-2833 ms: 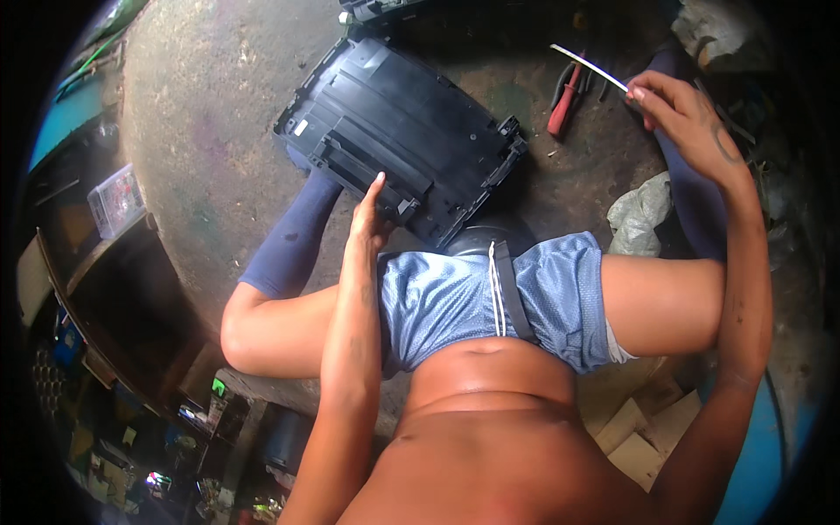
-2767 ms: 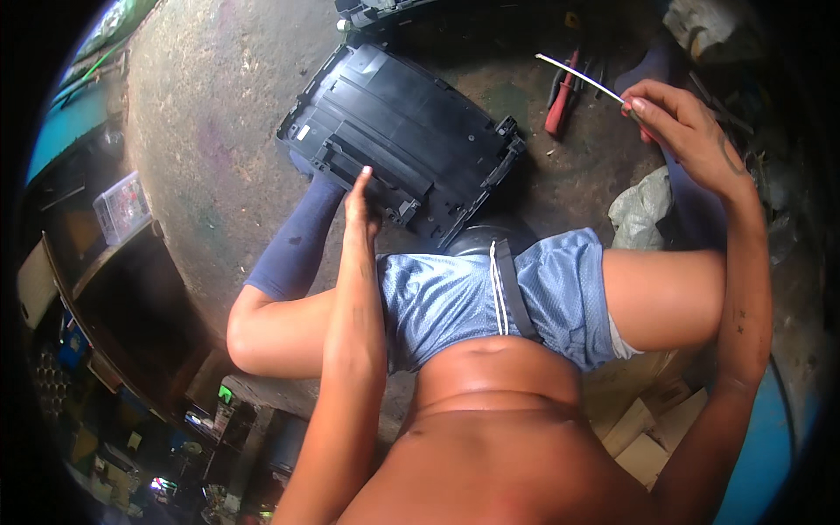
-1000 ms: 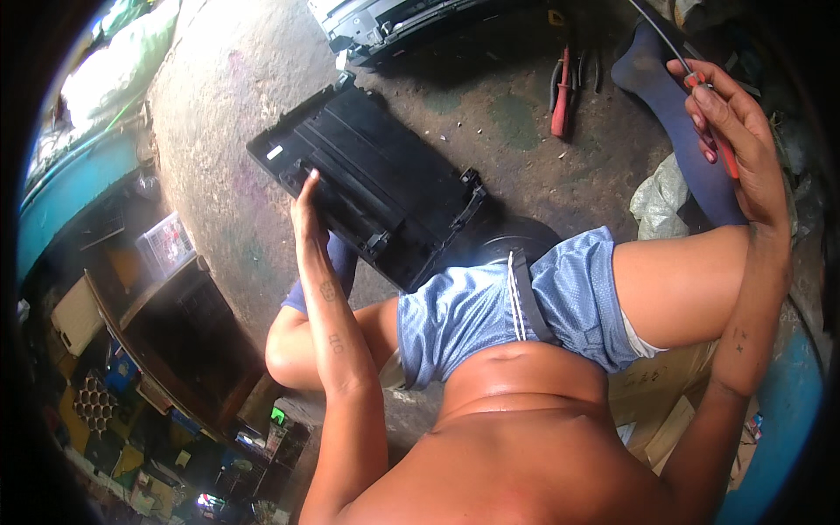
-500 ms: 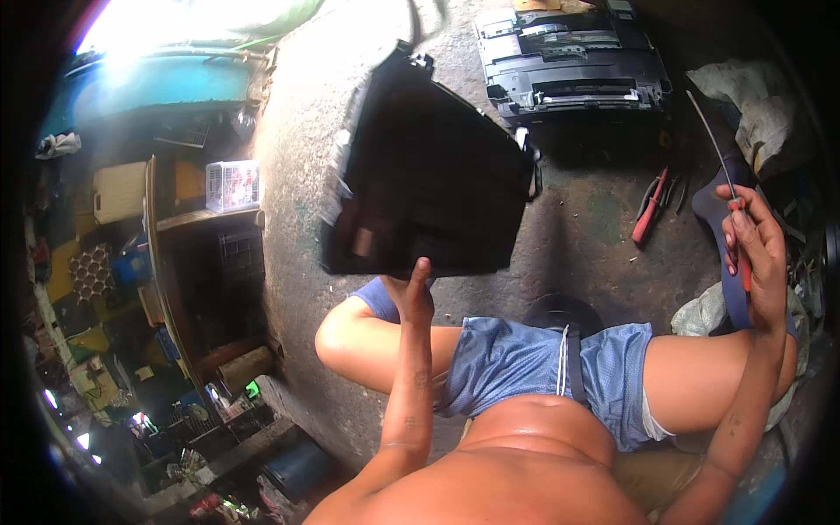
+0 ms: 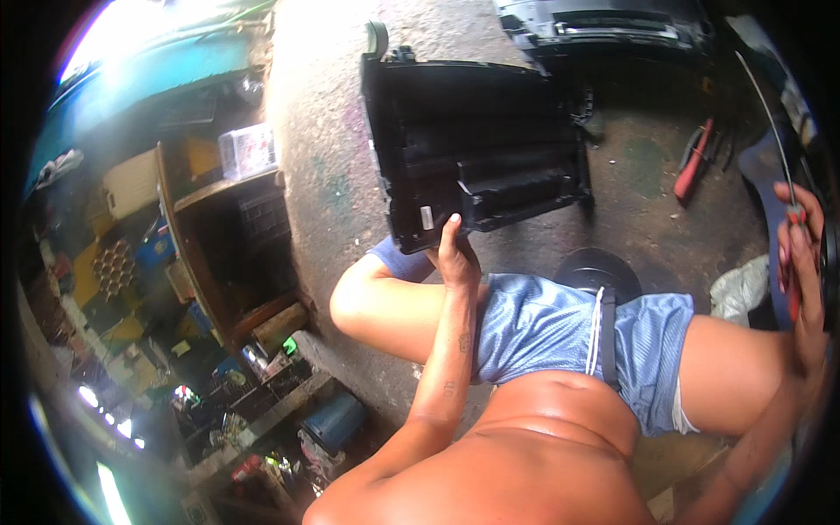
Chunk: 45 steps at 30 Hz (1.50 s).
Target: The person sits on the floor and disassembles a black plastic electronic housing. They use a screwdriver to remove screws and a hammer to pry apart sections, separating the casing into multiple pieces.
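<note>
My left hand [image 5: 455,254] grips the lower edge of a black plastic panel [image 5: 490,131], thumb on top and the other fingers beneath. The panel is wide, with ribs, a raised corner section and a small white label, and it is held above the floor in front of my left knee. Off to the right, my right hand [image 5: 801,245] is closed around the red handle of a screwdriver [image 5: 770,114], whose long thin shaft points up and away. Part of that handle is hidden by my fingers.
A black and grey machine body [image 5: 604,31], like a printer's, rests on the floor at the far side. Red-handled pliers [image 5: 693,166] lie on the concrete floor [image 5: 319,175]. Leftward stand a wooden cabinet [image 5: 232,219] and a white plastic basket [image 5: 249,150]. A blue container [image 5: 332,422] sits lower left.
The black panel has turned in my left hand, so its ribbed side and label now show. My head view has shifted, and the machine body sits higher in it. The screwdriver stays in my right hand.
</note>
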Each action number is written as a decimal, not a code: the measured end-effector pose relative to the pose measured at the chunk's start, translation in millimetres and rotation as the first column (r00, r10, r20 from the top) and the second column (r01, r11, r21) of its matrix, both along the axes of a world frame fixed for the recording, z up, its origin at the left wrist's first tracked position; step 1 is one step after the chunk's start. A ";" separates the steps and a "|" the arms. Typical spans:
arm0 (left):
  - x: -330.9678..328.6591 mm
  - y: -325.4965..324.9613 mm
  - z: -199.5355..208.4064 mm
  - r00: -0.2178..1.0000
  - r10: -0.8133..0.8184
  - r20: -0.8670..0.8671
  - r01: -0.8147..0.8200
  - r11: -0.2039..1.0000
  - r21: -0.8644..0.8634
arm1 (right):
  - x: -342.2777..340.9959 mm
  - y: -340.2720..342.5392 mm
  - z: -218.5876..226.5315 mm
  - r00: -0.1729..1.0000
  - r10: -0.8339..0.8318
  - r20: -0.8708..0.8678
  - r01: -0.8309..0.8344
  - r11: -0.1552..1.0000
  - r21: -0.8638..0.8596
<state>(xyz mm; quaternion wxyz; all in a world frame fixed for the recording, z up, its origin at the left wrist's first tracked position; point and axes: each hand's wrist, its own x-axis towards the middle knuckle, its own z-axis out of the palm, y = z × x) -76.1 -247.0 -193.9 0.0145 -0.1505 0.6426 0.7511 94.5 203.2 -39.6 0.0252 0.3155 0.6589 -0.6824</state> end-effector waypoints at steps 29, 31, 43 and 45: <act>-187.4 59.9 127.8 0.767 -0.575 0.286 0.639 0.637 -0.431 | -14.1 -134.0 29.6 0.612 0.570 -0.548 -0.791 0.458 -0.406; -157.1 61.2 140.5 0.778 -0.587 0.225 0.621 0.663 -0.417 | -20.4 -135.9 17.4 0.829 0.428 -0.361 -0.556 0.699 -0.450; -74.7 38.0 109.1 0.827 -0.334 0.452 0.521 0.758 -0.393 | -66.5 -99.4 -37.5 0.996 -0.051 -0.069 0.059 0.991 0.121; -89.3 46.4 112.4 0.761 -0.592 0.265 0.643 0.633 -0.431 | -69.0 -86.4 -37.9 0.990 -0.109 -0.092 0.122 0.982 0.145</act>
